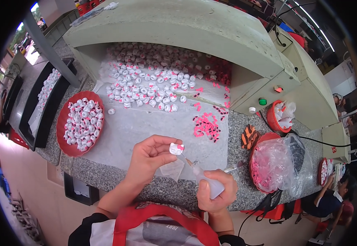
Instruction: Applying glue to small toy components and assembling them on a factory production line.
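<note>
Nozzle to a small white piece, below centre of the bench.
The grey-green hood (166,26) arches at 12 o'clock; a smaller grey cabinet (327,143) towards 4 bears a red painted mark, and the person's top (162,234) at 6 carries printed characters; no brand is told here. The left hand (145,158), towards 7, has thumb and fingertips pinched on a white piece (174,150) just below centre; the right hand (217,190), near 5, has its fingers wrapped round a translucent squeeze bottle (198,171), its thin nozzle (188,162) angled towards 11, at the piece. Working well probably means bracing the piece steadily, squeezing lightly, and keeping the tip off its pink bow (181,146).
</note>
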Available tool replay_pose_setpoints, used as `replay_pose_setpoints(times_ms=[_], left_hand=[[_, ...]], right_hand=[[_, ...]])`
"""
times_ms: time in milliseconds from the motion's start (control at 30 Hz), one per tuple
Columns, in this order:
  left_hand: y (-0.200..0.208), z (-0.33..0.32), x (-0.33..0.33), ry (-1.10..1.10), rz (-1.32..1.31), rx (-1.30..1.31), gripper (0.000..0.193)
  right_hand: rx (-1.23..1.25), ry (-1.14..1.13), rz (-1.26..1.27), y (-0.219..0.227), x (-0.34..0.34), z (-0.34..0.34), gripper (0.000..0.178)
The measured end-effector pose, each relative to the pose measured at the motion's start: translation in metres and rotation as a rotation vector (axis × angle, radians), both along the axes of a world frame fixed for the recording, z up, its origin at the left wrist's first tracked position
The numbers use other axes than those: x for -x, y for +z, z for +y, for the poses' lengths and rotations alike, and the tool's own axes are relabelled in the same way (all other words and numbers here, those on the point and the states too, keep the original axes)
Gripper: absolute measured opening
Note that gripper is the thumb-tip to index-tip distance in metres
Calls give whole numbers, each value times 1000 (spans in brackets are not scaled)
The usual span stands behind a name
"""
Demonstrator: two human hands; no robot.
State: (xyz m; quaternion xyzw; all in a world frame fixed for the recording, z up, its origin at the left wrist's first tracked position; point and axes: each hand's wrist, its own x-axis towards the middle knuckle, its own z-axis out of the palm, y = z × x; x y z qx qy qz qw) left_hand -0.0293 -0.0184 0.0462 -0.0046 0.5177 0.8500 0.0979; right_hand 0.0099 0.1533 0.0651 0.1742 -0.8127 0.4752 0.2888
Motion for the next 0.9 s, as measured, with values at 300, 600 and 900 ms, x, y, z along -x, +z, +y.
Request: replay_pose_setpoints(times_ms=[300,600,900], left_hand=[[0,-4,-1,-16,9,-29,35],[-7,-8,1,-4,2,-28,33],[-34,-6,6,17,-4,20,32]], right_hand=[[65,12,-32,0,-1,-8,19],[168,-103,-115,-4,-1,-7,18],[87,-282,-680,-131,70,28,27]])
